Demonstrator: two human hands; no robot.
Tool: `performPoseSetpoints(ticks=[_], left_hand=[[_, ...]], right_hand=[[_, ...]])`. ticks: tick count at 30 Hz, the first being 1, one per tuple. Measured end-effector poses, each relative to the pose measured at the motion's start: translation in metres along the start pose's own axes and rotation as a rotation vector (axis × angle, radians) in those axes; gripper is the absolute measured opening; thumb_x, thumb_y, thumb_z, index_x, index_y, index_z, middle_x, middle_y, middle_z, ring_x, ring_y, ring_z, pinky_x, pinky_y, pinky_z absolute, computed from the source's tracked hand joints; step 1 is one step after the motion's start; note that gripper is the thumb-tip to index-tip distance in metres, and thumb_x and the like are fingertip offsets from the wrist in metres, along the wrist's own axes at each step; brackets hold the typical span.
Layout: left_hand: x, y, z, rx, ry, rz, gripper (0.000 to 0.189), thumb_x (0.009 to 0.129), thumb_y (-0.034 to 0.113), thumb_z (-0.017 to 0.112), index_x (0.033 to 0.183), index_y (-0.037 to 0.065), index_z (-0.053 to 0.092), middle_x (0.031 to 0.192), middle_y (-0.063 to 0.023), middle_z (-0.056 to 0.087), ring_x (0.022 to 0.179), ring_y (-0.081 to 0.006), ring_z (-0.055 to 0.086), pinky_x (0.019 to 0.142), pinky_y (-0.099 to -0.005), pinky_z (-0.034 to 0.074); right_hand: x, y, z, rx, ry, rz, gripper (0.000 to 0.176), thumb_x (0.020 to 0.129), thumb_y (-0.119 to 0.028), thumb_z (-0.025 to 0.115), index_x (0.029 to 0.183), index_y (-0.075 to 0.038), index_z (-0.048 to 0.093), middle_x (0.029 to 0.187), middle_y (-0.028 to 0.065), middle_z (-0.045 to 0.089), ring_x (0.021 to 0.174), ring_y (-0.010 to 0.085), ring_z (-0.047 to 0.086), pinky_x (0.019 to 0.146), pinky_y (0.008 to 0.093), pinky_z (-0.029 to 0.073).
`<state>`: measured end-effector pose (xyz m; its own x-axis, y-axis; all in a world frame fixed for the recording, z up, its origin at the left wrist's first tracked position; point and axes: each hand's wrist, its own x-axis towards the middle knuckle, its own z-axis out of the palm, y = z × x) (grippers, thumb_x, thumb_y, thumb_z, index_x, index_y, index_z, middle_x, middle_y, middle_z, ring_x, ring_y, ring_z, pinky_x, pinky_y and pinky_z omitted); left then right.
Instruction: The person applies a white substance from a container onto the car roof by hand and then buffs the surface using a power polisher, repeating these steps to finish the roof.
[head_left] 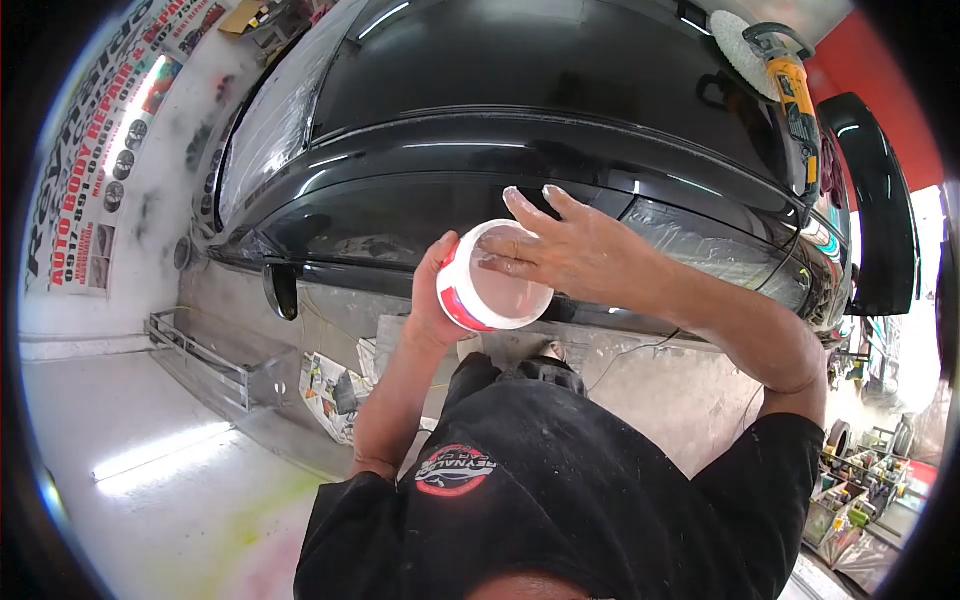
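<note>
My left hand [437,300] grips a white plastic tub [452,262] with a red label from its left side, tilting its round mouth up toward me. Inside lies a smooth, pale pinkish-white paste [515,295]. From the right, my right hand [580,250] reaches over the rim with its fingers spread. Two of its fingers dip into the tub's mouth, while two others stick up outside it with white paste on their tips. Right behind the tub is the side of a glossy black car [390,205].
A yellow polisher [793,90] with a white fluffy pad rests on the car at the upper right, its cord hanging down. Clear plastic film [270,120] covers the car's glass. A low metal frame [205,360] and newspaper [325,395] are on the floor at left; a loose black panel [880,210] stands at right.
</note>
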<state>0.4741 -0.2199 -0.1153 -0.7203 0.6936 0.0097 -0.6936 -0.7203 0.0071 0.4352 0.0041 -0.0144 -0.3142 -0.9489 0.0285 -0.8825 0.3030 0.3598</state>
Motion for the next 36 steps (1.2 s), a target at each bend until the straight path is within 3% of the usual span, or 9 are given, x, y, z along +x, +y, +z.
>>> performPoseSetpoints(ticks=[5, 11, 15, 16, 19, 22, 26, 33, 36], left_hand=[[-0.012, 0.020, 0.003, 0.446, 0.140, 0.248, 0.066, 0.095, 0.045, 0.058, 0.141, -0.001, 0.050, 0.135, -0.0198, 0.062, 0.122, -0.0325, 0.063, 0.104, -0.0460, 0.051], [-0.003, 0.023, 0.021, 0.751, 0.069, 0.463, 0.073, 0.084, 0.040, 0.068, 0.142, 0.002, 0.043, 0.134, -0.0218, 0.059, 0.123, -0.0310, 0.062, 0.105, -0.0420, 0.052], [-0.002, 0.026, 0.011, 0.915, 0.092, 0.567, 0.076, 0.080, 0.040, 0.074, 0.139, 0.003, 0.044, 0.138, -0.0234, 0.055, 0.125, -0.0317, 0.061, 0.105, -0.0423, 0.052], [-0.002, 0.027, 0.006, 0.929, 0.114, 0.575, 0.077, 0.078, 0.041, 0.077, 0.137, 0.005, 0.045, 0.141, -0.0233, 0.052, 0.126, -0.0317, 0.060, 0.105, -0.0430, 0.053], [-0.002, 0.027, -0.012, 1.143, 0.130, 0.644, 0.078, 0.077, 0.049, 0.075, 0.135, 0.007, 0.046, 0.144, -0.0240, 0.049, 0.128, -0.0332, 0.057, 0.110, -0.0449, 0.049], [-0.003, 0.019, -0.019, 0.989, 0.096, 0.630, 0.076, 0.077, 0.046, 0.077, 0.134, 0.007, 0.046, 0.145, -0.0240, 0.047, 0.127, -0.0331, 0.057, 0.108, -0.0446, 0.049], [-0.004, 0.013, -0.022, 0.756, 0.095, 0.683, 0.071, 0.083, 0.045, 0.071, 0.137, 0.007, 0.044, 0.140, -0.0215, 0.052, 0.127, -0.0334, 0.058, 0.108, -0.0463, 0.049], [-0.028, 0.016, -0.055, 0.551, 0.300, 0.804, 0.069, 0.095, 0.058, 0.046, 0.143, 0.009, 0.049, 0.142, -0.0131, 0.057, 0.132, -0.0327, 0.055, 0.109, -0.0513, 0.045], [-0.052, 0.013, -0.060, 0.464, 0.470, 0.859, 0.074, 0.096, 0.066, 0.041, 0.145, 0.013, 0.054, 0.147, -0.0090, 0.055, 0.136, -0.0327, 0.052, 0.111, -0.0531, 0.043]], right_hand=[[0.007, -0.016, 0.023, 0.085, 0.042, 0.065, 0.050, 0.092, -0.020, 0.066, 0.142, -0.021, 0.061, 0.146, -0.0017, 0.055, 0.129, 0.0314, 0.054, 0.103, 0.0454, 0.050], [0.017, -0.063, 0.014, 0.709, -0.067, 0.380, 0.051, 0.089, -0.008, 0.063, 0.141, -0.013, 0.060, 0.146, 0.0067, 0.056, 0.098, 0.0341, 0.071, 0.085, 0.0421, 0.061], [0.031, -0.095, 0.030, 1.072, 0.066, 0.468, 0.056, 0.080, 0.000, 0.065, 0.136, 0.002, 0.057, 0.132, 0.0190, 0.064, 0.101, 0.0382, 0.071, 0.083, 0.0457, 0.061], [0.034, -0.095, 0.028, 1.219, 0.240, 0.511, 0.034, 0.080, 0.003, 0.057, 0.112, 0.012, 0.061, 0.102, 0.0252, 0.069, 0.084, 0.0393, 0.072, 0.082, 0.0449, 0.061], [0.035, -0.078, 0.009, 2.019, -0.285, 0.790, 0.042, 0.081, 0.008, 0.053, 0.122, 0.013, 0.056, 0.103, 0.0198, 0.071, 0.087, 0.0336, 0.075, 0.080, 0.0408, 0.063], [0.029, -0.089, 0.021, 2.718, -0.002, 0.732, 0.059, 0.081, 0.012, 0.050, 0.140, 0.012, 0.045, 0.122, 0.0171, 0.067, 0.097, 0.0322, 0.074, 0.078, 0.0385, 0.065], [0.017, -0.095, 0.014, 3.007, 0.414, 0.657, 0.087, 0.077, 0.018, 0.045, 0.160, 0.001, 0.028, 0.160, 0.0176, 0.033, 0.114, 0.0394, 0.068, 0.081, 0.0374, 0.063], [-0.016, -0.073, 0.015, 3.036, 0.632, 0.669, 0.083, 0.080, 0.016, 0.054, 0.159, -0.006, 0.036, 0.158, 0.0117, 0.044, 0.123, 0.0418, 0.062, 0.091, 0.0486, 0.060], [-0.030, -0.042, 0.027, 2.864, 0.754, 0.823, 0.060, 0.095, -0.009, 0.058, 0.153, -0.003, 0.044, 0.149, 0.0169, 0.053, 0.121, 0.0404, 0.063, 0.093, 0.0490, 0.059]])
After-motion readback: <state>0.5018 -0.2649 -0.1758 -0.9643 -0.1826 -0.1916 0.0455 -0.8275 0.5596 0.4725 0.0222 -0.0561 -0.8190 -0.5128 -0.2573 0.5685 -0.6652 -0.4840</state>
